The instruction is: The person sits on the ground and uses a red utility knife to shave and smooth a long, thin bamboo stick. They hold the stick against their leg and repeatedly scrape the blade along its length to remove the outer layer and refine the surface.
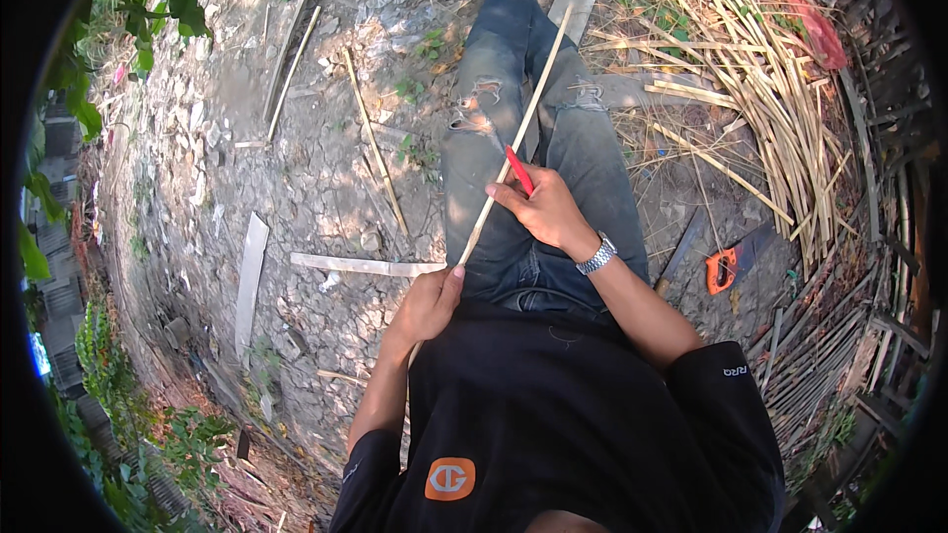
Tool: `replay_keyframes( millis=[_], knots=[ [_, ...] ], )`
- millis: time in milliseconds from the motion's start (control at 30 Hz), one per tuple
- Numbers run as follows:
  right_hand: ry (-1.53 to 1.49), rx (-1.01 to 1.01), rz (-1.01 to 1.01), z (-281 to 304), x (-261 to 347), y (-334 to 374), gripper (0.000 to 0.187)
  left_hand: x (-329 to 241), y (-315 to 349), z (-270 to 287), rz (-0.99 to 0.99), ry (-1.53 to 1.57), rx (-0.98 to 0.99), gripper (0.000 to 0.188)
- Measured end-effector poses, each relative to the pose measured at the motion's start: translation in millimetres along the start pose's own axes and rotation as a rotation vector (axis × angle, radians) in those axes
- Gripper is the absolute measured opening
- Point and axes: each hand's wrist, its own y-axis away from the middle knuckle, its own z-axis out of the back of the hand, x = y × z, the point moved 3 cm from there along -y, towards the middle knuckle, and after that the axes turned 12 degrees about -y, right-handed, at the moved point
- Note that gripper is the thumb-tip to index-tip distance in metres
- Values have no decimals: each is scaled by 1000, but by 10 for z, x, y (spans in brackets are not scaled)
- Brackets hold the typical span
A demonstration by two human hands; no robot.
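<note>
A long, thin pale bamboo strip [541, 82] runs slantwise over my legs, from near my feet down to my waist. My left hand [430, 308] is closed round its near end, thumb on top, and a short tail of it shows below. Farther up the strip, my right hand [549, 209] grips a slim red-handled tool [518, 171] that looks like a small knife. The tool's tip lies close to the strip, but its exact shape is too small to tell. My right thumb and fingertips press against the strip too.
At the right lies a large pile of cut bamboo strips [790, 128]. A handsaw with an orange handle [722, 271] rests near my right thigh, beside another blade [681, 255]. Flat slats [367, 266] and thin sticks [373, 138] lie on the stony ground at left.
</note>
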Motion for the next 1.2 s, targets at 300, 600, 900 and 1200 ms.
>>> replay_keyframes(
  millis=[300,600,900,1200],
  knots=[
    [588,-7,120,-208,-116,169,43,169,-308,-78,23,-66,-240,36],
    [784,101,-55,-246,-56,224,60,95,-342,-48,97,-267,-216,34],
    [806,4,165,-335,-185,249,63,47,-198,-84,131,-458,-300,29],
    [823,-72,235,-334,-226,302,60,326,611,26,129,-527,-241,27]
  ],
)
